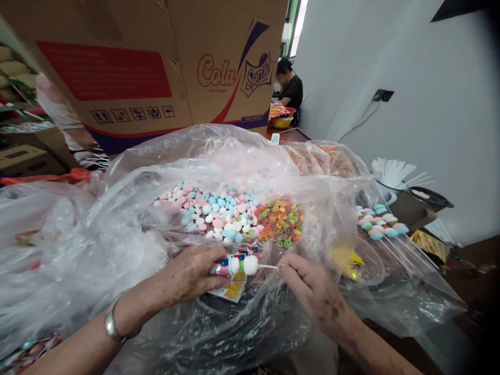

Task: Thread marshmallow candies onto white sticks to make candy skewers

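One candy skewer (251,265), crosswise: left grip (197,271) curled round its shiny pink end, right grip (310,285) pinching white stick (267,266). White, pale-blue, green pieces show between. Sits just nearside of loose pastel candy (219,208). Room to move: nearside, over slack clear plastic (234,333). Cardboard box (148,26) walls off far side; reads "Cola", "Sprite".

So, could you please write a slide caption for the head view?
Left hand holds a candy skewer, right hand its white stick, near pastel candies and colourful rings.
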A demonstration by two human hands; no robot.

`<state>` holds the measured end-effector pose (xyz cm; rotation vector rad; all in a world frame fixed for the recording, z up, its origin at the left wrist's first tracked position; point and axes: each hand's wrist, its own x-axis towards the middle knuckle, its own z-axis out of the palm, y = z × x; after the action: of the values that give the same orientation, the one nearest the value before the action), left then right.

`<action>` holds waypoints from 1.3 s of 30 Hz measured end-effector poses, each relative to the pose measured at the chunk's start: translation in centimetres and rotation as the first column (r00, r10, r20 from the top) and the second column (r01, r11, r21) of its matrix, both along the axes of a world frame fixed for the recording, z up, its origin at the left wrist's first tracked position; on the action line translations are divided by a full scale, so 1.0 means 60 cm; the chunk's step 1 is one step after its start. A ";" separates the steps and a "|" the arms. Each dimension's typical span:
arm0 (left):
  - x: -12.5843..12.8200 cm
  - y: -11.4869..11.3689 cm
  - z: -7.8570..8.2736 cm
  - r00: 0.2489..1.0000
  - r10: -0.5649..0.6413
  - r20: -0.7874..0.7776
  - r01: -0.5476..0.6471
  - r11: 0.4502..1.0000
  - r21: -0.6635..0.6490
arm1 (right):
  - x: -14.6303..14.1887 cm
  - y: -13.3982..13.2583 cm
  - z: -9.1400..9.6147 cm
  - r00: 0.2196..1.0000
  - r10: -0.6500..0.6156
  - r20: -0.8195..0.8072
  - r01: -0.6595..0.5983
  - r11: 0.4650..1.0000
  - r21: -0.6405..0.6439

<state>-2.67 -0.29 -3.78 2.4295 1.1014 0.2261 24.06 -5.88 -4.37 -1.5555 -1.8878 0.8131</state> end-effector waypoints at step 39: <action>0.015 -0.015 0.007 0.971 -0.114 0.212 0.181 0.926 -0.330 | -0.044 0.021 -0.009 0.926 0.348 0.144 -0.377 0.869 0.322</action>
<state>-1.79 -1.18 -3.37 2.1123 0.7929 0.1897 21.42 -4.62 -4.90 -1.0469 -2.2800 0.5310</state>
